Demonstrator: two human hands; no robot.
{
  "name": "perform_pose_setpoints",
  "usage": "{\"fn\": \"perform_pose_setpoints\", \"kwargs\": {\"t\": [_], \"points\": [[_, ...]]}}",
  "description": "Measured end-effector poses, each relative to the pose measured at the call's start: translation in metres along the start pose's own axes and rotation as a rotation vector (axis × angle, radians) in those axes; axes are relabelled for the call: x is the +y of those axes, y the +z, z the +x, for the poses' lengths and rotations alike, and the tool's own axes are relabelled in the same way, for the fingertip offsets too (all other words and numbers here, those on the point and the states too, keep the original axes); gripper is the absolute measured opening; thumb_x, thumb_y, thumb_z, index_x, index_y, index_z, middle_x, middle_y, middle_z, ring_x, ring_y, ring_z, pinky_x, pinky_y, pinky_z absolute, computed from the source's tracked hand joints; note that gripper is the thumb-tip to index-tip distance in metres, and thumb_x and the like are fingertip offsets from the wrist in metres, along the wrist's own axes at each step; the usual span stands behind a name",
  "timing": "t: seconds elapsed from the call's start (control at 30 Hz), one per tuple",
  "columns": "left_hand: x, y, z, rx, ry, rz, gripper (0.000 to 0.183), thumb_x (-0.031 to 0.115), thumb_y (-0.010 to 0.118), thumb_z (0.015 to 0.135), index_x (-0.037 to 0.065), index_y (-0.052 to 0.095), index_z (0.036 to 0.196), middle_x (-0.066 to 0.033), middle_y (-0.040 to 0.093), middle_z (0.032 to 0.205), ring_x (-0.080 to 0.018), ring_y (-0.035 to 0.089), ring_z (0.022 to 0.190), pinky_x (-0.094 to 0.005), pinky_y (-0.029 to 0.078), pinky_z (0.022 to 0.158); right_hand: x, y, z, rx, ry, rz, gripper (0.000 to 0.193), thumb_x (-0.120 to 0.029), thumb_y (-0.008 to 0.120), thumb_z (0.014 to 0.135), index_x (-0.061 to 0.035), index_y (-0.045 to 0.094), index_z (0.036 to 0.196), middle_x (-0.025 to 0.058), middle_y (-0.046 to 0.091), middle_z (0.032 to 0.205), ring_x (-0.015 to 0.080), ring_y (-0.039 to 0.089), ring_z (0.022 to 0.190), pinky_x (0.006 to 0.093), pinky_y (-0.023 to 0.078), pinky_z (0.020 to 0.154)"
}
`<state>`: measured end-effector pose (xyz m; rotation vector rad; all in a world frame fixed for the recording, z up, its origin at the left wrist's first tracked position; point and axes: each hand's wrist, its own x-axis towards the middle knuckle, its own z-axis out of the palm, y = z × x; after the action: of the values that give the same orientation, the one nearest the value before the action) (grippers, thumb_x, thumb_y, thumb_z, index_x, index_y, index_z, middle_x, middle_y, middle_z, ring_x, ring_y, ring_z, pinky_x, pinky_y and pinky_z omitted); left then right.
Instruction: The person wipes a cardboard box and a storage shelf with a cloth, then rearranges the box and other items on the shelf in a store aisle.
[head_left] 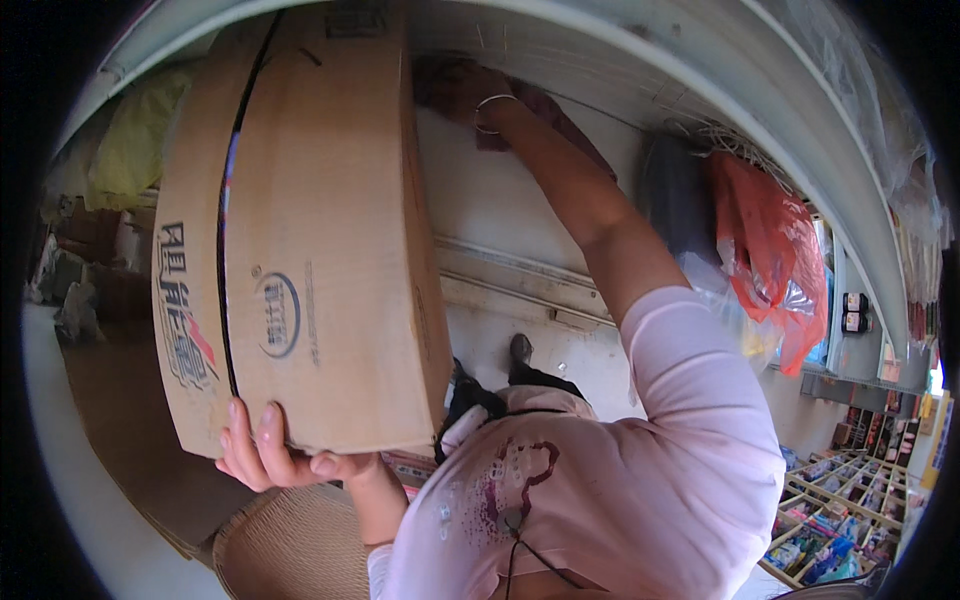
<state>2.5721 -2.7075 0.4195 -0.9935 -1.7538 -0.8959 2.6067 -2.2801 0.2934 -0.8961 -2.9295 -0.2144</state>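
The left hand (262, 452) is holding a cardboard carton (325, 220) by its lower edge; the right hand (462, 92) is touching a dark red cloth (548, 112), its fingers showing too dimly to tell their grip.

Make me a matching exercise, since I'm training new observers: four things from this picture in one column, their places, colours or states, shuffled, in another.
1. Left hand
2. Right hand
3. Plastic bag hanging to the right
4. Bracelet

A. Bright red
B. At a dark reddish cloth
C. Pale, around the right wrist
D. On the near edge of the cardboard box

Pairs: 1-D, 2-B, 3-A, 4-C
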Motion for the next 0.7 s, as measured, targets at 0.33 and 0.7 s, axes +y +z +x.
{"fn": "perform_pose_setpoints", "kwargs": {"t": [0.33,0.7], "points": [[0.002,0.005,0.004,0.042,0.029,-0.078,0.046,0.036,0.021,0.096,0.007,0.054,0.109,-0.0111,0.053,0.118,-0.0227,0.042,0.119,-0.0423,0.020,0.110,-0.067,-0.077,-0.239,0.041,-0.068,0.373,0.023,-0.025,0.051,0.089,-0.0106,0.064,0.100,0.0093,0.061,0.101,0.0295,0.057,0.100,0.0451,0.044,0.084],[0.002,0.003,0.005,0.078,0.065,-0.074,0.045,0.033,0.026,0.096,0.004,0.057,0.110,-0.0118,0.058,0.118,-0.0245,0.046,0.115,-0.0421,0.025,0.103,-0.027,-0.150,-0.241,0.082,0.134,0.758,0.047,-0.043,0.049,0.090,-0.0099,0.059,0.122,0.0163,0.058,0.120,0.0328,0.060,0.103,0.0367,0.046,0.091]]}}
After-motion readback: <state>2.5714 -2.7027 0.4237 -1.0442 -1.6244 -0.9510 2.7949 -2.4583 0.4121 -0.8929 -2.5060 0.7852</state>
